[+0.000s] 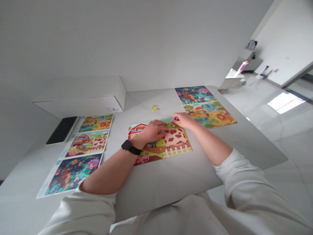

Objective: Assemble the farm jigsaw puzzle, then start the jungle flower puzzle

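Sleeves (pixel 256 195); left hand (pixel 153 131) flat, right hand (pixel 183 120) on jigsaw (pixel 176 147)

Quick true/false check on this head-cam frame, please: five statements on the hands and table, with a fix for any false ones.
1. The left hand wears a black smartwatch. True.
2. The right hand grips scissors. False: its fingertips rest on the farm jigsaw puzzle.
3. The barn in the puzzle is blue. False: the barn is red.
4. A small cluster of loose puzzle pieces lies on the table, apart from both hands. True.
5. A white box stands beyond the printed sheet. True.
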The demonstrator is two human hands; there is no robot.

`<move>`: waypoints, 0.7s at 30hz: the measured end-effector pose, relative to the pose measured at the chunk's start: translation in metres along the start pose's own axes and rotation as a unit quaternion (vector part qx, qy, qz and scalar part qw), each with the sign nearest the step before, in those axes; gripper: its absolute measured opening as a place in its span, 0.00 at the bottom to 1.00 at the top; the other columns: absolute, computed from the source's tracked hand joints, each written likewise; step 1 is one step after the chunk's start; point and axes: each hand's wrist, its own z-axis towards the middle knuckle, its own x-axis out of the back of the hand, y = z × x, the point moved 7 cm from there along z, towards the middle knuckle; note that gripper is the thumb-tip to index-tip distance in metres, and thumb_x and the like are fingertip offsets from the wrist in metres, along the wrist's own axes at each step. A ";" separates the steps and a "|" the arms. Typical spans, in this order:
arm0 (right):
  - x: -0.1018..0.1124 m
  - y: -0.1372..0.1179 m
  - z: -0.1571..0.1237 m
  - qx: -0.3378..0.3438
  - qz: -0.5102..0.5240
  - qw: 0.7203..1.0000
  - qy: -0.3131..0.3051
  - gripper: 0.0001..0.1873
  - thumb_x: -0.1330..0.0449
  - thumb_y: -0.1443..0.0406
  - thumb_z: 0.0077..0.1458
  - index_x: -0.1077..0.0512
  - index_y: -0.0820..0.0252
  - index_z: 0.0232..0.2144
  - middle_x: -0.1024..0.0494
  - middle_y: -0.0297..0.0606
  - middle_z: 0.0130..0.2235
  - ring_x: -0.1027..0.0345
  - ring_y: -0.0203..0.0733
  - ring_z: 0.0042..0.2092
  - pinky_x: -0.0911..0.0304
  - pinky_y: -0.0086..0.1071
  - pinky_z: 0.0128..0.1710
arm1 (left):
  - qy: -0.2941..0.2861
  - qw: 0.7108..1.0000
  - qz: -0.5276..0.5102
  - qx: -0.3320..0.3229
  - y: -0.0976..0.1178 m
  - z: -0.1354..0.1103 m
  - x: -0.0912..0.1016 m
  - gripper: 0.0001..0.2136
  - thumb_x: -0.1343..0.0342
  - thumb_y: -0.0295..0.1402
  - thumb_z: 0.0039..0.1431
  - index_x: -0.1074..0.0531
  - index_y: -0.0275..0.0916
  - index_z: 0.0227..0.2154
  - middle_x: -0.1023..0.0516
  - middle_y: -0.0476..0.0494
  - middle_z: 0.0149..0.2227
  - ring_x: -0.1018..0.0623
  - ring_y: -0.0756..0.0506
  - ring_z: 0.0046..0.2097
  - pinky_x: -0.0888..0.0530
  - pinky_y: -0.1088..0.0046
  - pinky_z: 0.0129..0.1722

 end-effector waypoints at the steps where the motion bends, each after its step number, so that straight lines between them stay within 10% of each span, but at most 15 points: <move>1: 0.000 0.000 0.000 -0.002 -0.007 1.000 -0.001 0.05 0.32 0.61 0.64 0.20 0.56 0.36 0.16 0.35 0.34 0.27 0.39 0.35 0.44 0.30 0.34 | 0.000 1.000 0.002 0.000 0.000 0.000 0.000 0.14 0.41 0.36 0.68 0.15 0.49 0.52 0.18 0.41 0.59 0.20 0.37 0.58 0.26 0.53 0.63; 21: -0.005 0.003 0.002 -0.011 -0.028 1.000 -0.004 0.06 0.31 0.59 0.62 0.19 0.54 0.36 0.15 0.35 0.36 0.25 0.40 0.36 0.43 0.30 0.33 | -0.034 0.999 0.021 0.001 0.009 0.001 -0.005 0.16 0.43 0.39 0.70 0.18 0.45 0.56 0.21 0.36 0.62 0.23 0.34 0.63 0.27 0.51 0.66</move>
